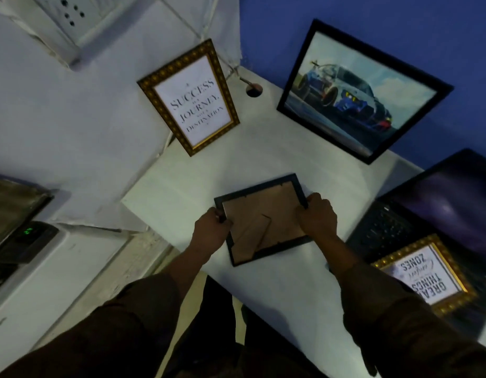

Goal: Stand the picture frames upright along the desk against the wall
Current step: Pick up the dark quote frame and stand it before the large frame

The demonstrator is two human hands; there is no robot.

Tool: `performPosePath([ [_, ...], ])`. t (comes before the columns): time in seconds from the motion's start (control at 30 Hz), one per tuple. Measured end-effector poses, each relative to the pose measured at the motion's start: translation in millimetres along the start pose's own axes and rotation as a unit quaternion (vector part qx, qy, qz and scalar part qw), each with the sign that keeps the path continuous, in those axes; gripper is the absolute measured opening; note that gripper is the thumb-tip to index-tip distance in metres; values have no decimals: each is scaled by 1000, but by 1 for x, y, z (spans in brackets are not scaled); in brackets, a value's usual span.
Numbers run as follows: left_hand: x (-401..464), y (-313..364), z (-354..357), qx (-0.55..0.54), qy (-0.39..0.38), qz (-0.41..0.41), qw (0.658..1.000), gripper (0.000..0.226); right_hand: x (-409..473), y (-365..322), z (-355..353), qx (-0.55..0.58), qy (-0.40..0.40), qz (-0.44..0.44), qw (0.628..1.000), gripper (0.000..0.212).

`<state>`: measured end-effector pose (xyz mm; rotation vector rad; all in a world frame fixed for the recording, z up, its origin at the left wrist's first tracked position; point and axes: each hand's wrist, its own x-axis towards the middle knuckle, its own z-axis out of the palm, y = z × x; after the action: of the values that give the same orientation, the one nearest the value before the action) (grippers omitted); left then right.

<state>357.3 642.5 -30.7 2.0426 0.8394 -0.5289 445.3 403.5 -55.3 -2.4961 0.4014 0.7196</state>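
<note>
A small black frame faces away from me, its brown back and fold-out stand showing, over the white desk. My left hand grips its left edge and my right hand grips its right edge. A gold frame with "Success is a journey" text stands upright against the white wall on the left. A larger black frame with a car picture leans against the blue wall. Another gold frame with text lies on the laptop at the right.
An open laptop sits at the desk's right side. A cable hole with wires is in the desk's back corner. A wall socket is at upper left. A device with green digits stands left of the desk.
</note>
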Motion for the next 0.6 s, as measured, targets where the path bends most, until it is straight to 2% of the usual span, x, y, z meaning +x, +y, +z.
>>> performPosePath([
  [0.07, -11, -3, 4, -9, 15, 9, 1000, 35, -5, 8, 2, 31, -5, 3, 999, 47],
  [0.2, -30, -2, 2, -28, -10, 25, 999, 38, -16, 16, -12, 89, -24, -53, 994, 37],
  [0.3, -46, 6, 6, 2, -39, 66, 997, 54, -29, 3, -30, 130, -30, -79, 988, 33],
  [0.43, -79, 16, 8, 102, -28, 221, 970, 36, -57, -20, -57, 194, -25, -93, 976, 31],
  [0.53, -91, 16, 5, 194, -39, 319, 927, 63, -81, -31, -78, 242, 1, -62, 968, 28],
  [0.6, -100, 15, 1, 216, -4, 371, 903, 73, -98, -33, -94, 275, 19, -43, 960, 29],
])
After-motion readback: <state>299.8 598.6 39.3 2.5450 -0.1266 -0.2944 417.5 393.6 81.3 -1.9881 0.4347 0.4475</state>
